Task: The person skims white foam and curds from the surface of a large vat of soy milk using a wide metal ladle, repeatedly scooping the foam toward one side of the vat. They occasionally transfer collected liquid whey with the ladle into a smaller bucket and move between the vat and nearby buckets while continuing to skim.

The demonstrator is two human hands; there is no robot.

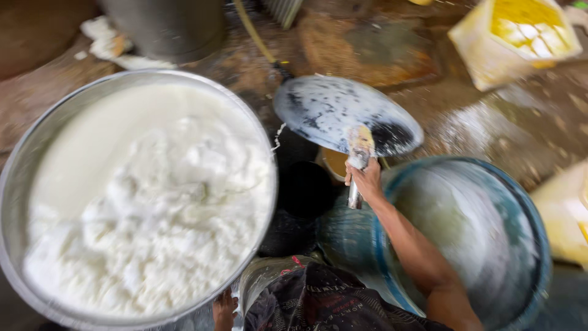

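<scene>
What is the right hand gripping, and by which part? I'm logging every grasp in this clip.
The right hand grips a metal spatula by its handle, the blade resting on the round flat pan. The left hand touches the big basin's rim.

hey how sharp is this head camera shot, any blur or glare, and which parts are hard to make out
Head view: soft daylight, no hard shadows. Motion blur smears the blue barrel and the yellow containers at the right edge. The big metal basin of white curd is sharper, though its whites glare and lose detail. The right hand gripping the flat ladle is fairly clear; the left hand is mostly hidden beneath the basin.
</scene>
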